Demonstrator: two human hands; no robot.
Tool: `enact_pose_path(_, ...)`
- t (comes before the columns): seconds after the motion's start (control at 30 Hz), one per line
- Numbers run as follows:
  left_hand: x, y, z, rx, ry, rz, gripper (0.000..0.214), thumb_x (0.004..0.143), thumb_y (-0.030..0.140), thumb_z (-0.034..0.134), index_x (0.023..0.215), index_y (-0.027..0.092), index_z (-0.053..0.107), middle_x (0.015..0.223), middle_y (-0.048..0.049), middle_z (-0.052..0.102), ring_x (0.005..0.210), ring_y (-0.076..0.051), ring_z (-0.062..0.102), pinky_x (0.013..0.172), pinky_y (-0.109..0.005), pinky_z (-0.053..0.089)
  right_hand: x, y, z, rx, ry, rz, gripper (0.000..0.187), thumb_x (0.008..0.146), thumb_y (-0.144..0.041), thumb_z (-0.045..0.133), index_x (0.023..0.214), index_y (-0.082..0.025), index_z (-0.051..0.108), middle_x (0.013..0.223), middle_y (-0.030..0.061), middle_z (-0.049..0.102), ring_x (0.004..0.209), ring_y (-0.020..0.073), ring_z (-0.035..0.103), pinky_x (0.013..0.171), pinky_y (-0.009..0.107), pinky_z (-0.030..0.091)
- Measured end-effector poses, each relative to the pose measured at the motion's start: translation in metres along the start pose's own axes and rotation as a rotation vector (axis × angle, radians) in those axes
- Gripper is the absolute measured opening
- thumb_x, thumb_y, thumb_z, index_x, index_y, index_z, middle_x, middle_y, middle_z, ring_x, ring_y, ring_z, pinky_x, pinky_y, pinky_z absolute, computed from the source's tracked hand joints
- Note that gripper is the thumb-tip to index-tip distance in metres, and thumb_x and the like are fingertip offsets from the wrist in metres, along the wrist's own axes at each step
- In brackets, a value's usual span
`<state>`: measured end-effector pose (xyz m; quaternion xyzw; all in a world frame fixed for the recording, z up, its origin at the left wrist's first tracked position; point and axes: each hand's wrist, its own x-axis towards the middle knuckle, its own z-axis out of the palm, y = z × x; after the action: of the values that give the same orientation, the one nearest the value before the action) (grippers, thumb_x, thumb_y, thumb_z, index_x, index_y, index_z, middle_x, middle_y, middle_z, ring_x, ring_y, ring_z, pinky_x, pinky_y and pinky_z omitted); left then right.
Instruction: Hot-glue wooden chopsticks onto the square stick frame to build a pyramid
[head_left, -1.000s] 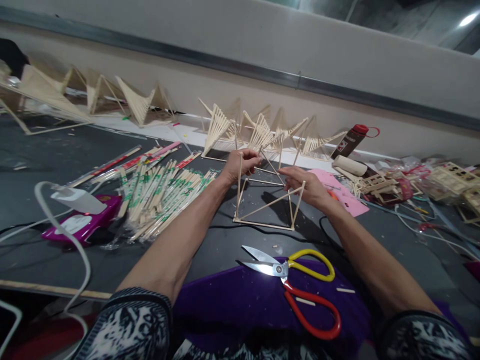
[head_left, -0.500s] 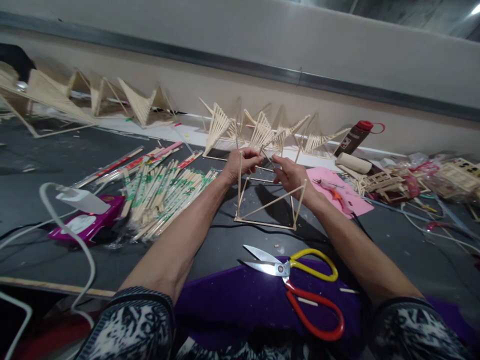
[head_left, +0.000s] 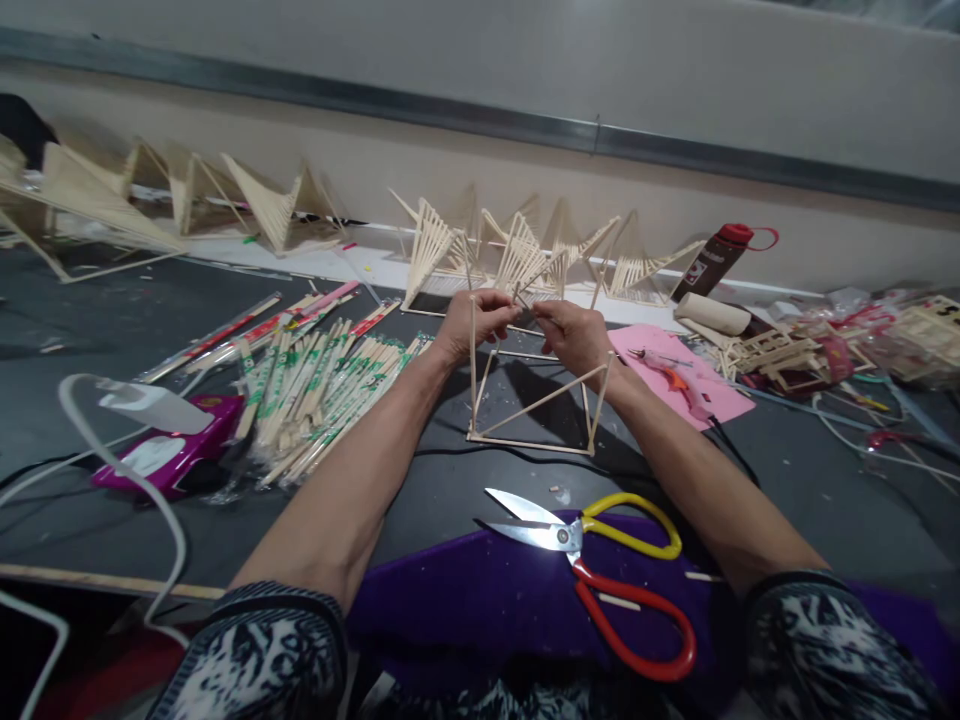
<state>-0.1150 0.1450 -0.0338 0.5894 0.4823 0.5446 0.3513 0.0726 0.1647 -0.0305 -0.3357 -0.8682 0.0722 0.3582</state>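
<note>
A frame of thin wooden sticks (head_left: 529, 410) stands on the dark work surface (head_left: 450, 490) in front of me. My left hand (head_left: 475, 322) is closed around the top of its tall left upright. My right hand (head_left: 574, 335) pinches a thin stick at the frame's upper part, fingertips close to those of the left hand. Between my forearms, nearer to me, lie scissors (head_left: 600, 560) with one yellow and one red handle, partly on a purple cloth (head_left: 480, 600).
Wrapped chopstick bundles (head_left: 322, 385) lie at the left beside a magenta case (head_left: 169, 450) and a white cable (head_left: 135, 455). Finished stick models (head_left: 517, 260) line the back wall. A glue gun (head_left: 671, 375) rests on pink paper (head_left: 716, 395); a bottle (head_left: 712, 262) and clutter sit at the right.
My right hand has moved left and up from the frame's right side to meet the left hand at the top. The left hand and the frame have stayed in place.
</note>
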Motion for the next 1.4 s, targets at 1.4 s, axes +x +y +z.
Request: enact_pose_path(1.4,-0.0007,0.0019,-0.0014,-0.014,0.013,-0.005,0.025,0.065,0.034,0.075,0.076,0.012,0.07,0.063,-0.0014,0.066,0.049,-0.01,0.059,0.042,-0.019,0.041,0.0064,-0.0012,0.0085,-0.085,0.068,0.016,0.025,0.093,-0.018,0.046,0.095,-0.016,0.071,0.091,0.0095,0.067,0.089,0.0211,0.06,0.078,0.03,0.043)
